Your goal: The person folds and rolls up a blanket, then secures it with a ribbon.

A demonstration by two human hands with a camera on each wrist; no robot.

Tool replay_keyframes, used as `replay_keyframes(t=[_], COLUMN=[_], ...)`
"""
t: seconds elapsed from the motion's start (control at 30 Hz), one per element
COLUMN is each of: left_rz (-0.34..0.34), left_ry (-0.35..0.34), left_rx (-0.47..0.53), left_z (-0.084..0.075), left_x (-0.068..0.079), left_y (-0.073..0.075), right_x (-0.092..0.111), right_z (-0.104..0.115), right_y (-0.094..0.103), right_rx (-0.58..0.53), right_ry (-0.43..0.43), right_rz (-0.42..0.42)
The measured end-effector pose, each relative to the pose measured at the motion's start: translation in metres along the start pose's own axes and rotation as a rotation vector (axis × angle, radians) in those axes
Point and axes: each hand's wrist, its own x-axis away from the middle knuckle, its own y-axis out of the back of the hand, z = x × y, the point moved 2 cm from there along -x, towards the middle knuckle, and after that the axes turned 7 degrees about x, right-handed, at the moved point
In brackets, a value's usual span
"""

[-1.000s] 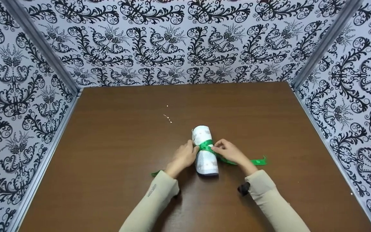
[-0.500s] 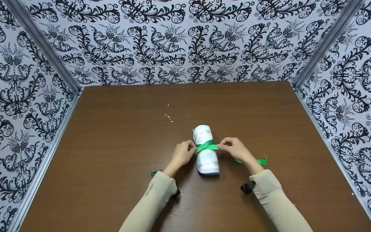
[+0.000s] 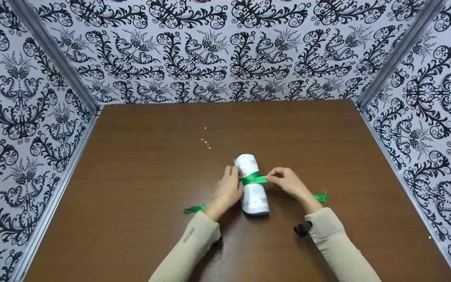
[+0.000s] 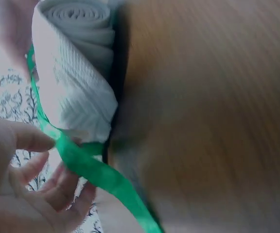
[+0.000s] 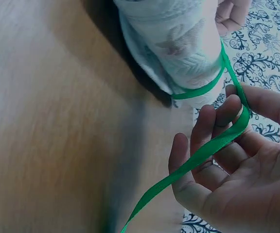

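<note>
A rolled white towel [image 3: 256, 199] with faint printed marks lies on the table, a green ribbon [image 3: 253, 178] wrapped and crossed around its middle. At its left side, my left hand [image 3: 228, 188] pinches the ribbon close to the roll; the left wrist view shows the thumb on the ribbon [image 4: 98, 172] and the other fingers behind it. To the right of the towel, my right hand [image 3: 288, 182] pinches the other length between thumb and finger. That stretch runs taut to the roll, and its tail [image 5: 193, 158] crosses the fingers in the right wrist view.
The brown table [image 3: 143, 156] bears a few small light specks [image 3: 206, 143] beyond the towel. One loose ribbon end [image 3: 195, 208] lies left of the left wrist, another ribbon end [image 3: 321, 197] beyond the right wrist. Patterned walls [image 3: 194, 51] enclose the back and sides.
The right hand has drawn its ribbon length out to the right, away from the roll. My left hand drew back slightly, then came in against the towel's left side. The towel shifted slightly right.
</note>
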Motion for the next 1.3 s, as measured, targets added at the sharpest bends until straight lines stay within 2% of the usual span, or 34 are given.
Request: replay_keyframes(t=[0.13,0.23,0.37,0.47,0.6,0.73,1.07,1.3], left_rz=[0.013,-0.020,-0.146,-0.254,-0.349,-0.369,-0.230,-0.185], left_ry=[-0.026,-0.071,-0.185,-0.263,-0.315,-0.326,-0.196,-0.149], left_rx=[-0.051,-0.150,-0.335,-0.440,-0.484,-0.464,-0.236,-0.090], left_z=[-0.009,-0.013,-0.016,-0.017,-0.016,-0.014,-0.010,-0.008], left_x=[0.000,0.000,0.001,0.003,0.003,0.003,-0.001,-0.003], left_y=[-0.005,-0.010,-0.014,-0.015,-0.016,-0.016,-0.008,-0.003], right_x=[0.001,0.002,0.002,0.002,0.003,0.006,0.007,0.007], right_z=[0.004,0.005,0.007,0.008,0.011,0.014,0.022,0.029], right_y=[0.002,0.003,0.005,0.007,0.011,0.016,0.029,0.035], right_rx=[-0.051,-0.062,-0.070,-0.123,-0.218,-0.297,-0.606,-0.800], right_ry=[-0.019,-0.005,0.005,-0.024,-0.068,-0.089,-0.085,-0.052], right_rz=[0.014,0.027,0.047,0.059,0.071,0.081,0.161,0.187])
